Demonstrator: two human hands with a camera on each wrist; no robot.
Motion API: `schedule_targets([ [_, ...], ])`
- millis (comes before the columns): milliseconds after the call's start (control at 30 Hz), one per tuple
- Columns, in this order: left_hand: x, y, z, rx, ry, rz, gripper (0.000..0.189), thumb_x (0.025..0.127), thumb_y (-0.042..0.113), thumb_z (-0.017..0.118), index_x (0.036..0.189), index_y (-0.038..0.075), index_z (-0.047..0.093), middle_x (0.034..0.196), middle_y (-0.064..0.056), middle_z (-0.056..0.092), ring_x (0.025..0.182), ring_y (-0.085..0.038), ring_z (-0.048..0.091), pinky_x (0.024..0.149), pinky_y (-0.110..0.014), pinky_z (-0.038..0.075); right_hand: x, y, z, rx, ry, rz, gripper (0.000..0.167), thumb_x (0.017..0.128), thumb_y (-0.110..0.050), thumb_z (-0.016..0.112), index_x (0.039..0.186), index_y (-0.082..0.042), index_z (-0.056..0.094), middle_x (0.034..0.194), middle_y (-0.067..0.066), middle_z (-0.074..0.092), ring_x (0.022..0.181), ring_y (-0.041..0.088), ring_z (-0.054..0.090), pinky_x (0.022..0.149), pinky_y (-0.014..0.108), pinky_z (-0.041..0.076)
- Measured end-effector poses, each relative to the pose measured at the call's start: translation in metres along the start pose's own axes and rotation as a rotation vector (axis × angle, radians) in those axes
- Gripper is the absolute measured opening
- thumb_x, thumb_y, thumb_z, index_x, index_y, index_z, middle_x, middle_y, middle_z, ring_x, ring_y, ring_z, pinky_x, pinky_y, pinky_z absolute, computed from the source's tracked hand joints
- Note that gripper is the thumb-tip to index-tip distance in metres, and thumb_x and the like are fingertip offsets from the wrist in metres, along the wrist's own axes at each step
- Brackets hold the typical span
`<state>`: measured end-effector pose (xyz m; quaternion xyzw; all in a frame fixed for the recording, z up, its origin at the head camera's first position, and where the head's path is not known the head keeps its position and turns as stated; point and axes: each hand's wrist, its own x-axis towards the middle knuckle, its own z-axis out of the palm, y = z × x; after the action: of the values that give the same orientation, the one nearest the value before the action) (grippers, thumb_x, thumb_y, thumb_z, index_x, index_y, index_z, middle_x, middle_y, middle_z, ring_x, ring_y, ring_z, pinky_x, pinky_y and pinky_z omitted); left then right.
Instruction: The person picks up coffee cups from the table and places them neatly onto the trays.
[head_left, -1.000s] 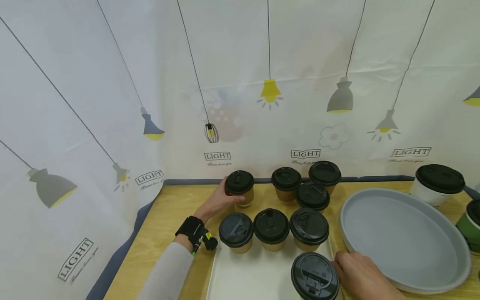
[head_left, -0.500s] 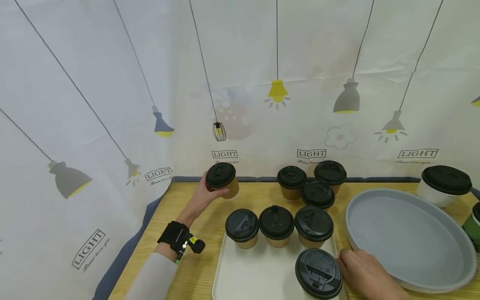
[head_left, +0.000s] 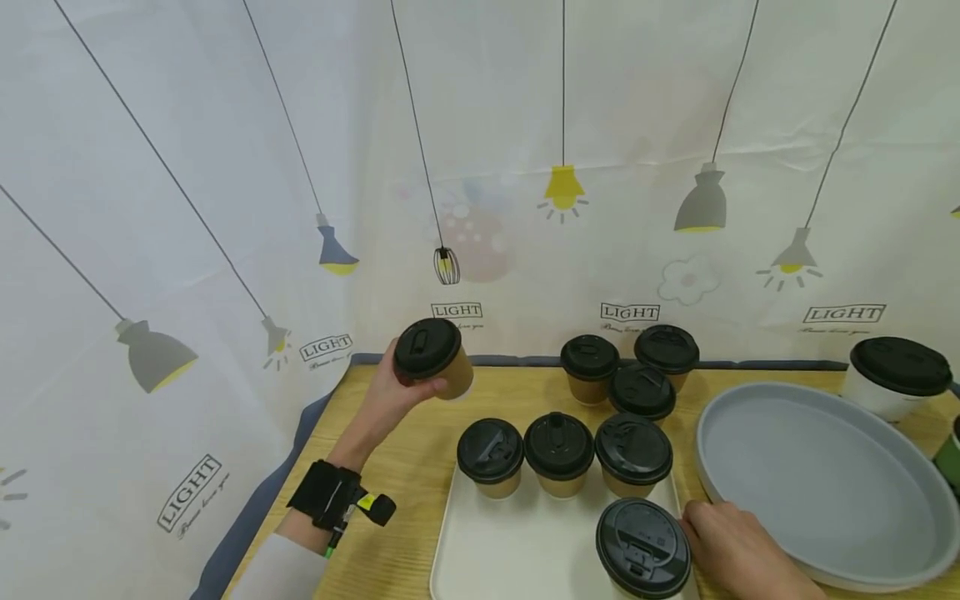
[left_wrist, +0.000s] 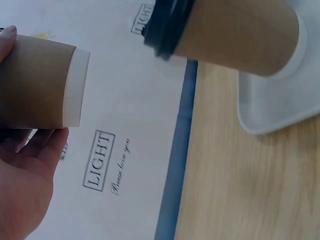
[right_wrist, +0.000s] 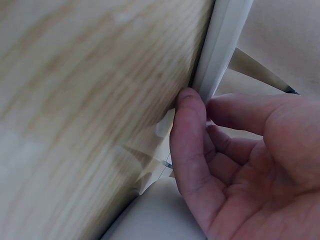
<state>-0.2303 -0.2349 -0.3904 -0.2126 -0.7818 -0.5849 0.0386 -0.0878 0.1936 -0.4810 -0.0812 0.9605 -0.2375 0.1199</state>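
My left hand (head_left: 382,400) grips a brown paper coffee cup (head_left: 454,377) with a black lid, held above the table and slightly tilted. In the left wrist view, fingers and thumb wrap the brown cup (left_wrist: 37,82), its white base exposed. At the white tray's (head_left: 510,542) right edge is my right hand (head_left: 735,546). The right wrist view shows thumb and forefinger pinching the tray's rim (right_wrist: 220,45). A row of three lidded cups (head_left: 561,483) stands along the tray's far side; another lidded cup (head_left: 643,546) stands near its right edge.
Behind the tray, three more black-lidded cups (head_left: 588,367) cluster on the wooden table (head_left: 390,500). A round grey tray (head_left: 817,483) lies at right, beside a white cup (head_left: 873,396) and a green cup (head_left: 951,458). A printed cloth (head_left: 487,125) hangs behind.
My left hand has lifted the brown cup off the table and carried it left. My right hand stays at the tray's edge. The head view has shifted slightly.
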Motion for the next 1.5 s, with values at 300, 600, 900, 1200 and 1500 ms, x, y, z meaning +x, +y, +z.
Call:
schedule_targets([
  [300, -0.016, 0.031, 0.021, -0.044, -0.018, 0.162, 0.077, 0.083, 0.008, 0.085, 0.147, 0.002, 0.042, 0.140, -0.017, 0.055, 0.126, -0.022, 0.058, 0.096, -0.038, 0.057, 0.000, 0.001, 0.003, 0.001, 0.024, -0.009, 0.030, 0.099, -0.010, 0.063, 0.069, -0.016, 0.060, 0.062, -0.003, 0.051, 0.059, 0.015, 0.050, 0.055, 0.036, 0.044],
  [600, -0.044, 0.047, 0.047, 0.013, -0.075, 0.228, 0.084, 0.074, 0.011, 0.093, 0.146, 0.007, 0.048, 0.139, -0.007, 0.061, 0.129, -0.022, 0.056, 0.110, -0.051, 0.044, 0.000, -0.002, 0.002, 0.015, 0.022, 0.001, 0.028, 0.098, -0.010, 0.065, 0.070, -0.015, 0.062, 0.063, -0.003, 0.052, 0.059, 0.014, 0.050, 0.055, 0.035, 0.044],
  [900, -0.074, 0.036, 0.062, -0.033, -0.285, 0.194, 0.089, 0.068, -0.003, 0.092, 0.144, 0.011, 0.048, 0.141, -0.009, 0.061, 0.132, -0.025, 0.056, 0.115, -0.047, 0.039, -0.001, -0.002, 0.003, 0.004, 0.033, -0.011, 0.026, 0.098, -0.011, 0.066, 0.072, -0.014, 0.064, 0.064, -0.004, 0.055, 0.059, 0.013, 0.053, 0.055, 0.036, 0.046],
  [1200, -0.096, 0.010, 0.102, -0.083, -0.472, 0.166, 0.091, 0.069, 0.005, 0.095, 0.146, 0.016, 0.047, 0.137, -0.003, 0.063, 0.128, -0.023, 0.058, 0.114, -0.043, 0.040, -0.002, -0.001, 0.001, 0.038, 0.000, 0.014, 0.027, 0.099, -0.012, 0.064, 0.072, -0.015, 0.062, 0.064, -0.003, 0.054, 0.060, 0.014, 0.052, 0.057, 0.036, 0.046],
  [1500, -0.104, -0.009, 0.123, -0.094, -0.535, 0.015, 0.088, 0.072, 0.007, 0.095, 0.146, 0.022, 0.050, 0.140, 0.004, 0.061, 0.129, -0.016, 0.057, 0.113, -0.037, 0.044, -0.001, -0.001, 0.001, 0.035, 0.001, 0.021, 0.028, 0.099, -0.012, 0.064, 0.071, -0.015, 0.062, 0.063, -0.002, 0.053, 0.060, 0.015, 0.050, 0.057, 0.036, 0.044],
])
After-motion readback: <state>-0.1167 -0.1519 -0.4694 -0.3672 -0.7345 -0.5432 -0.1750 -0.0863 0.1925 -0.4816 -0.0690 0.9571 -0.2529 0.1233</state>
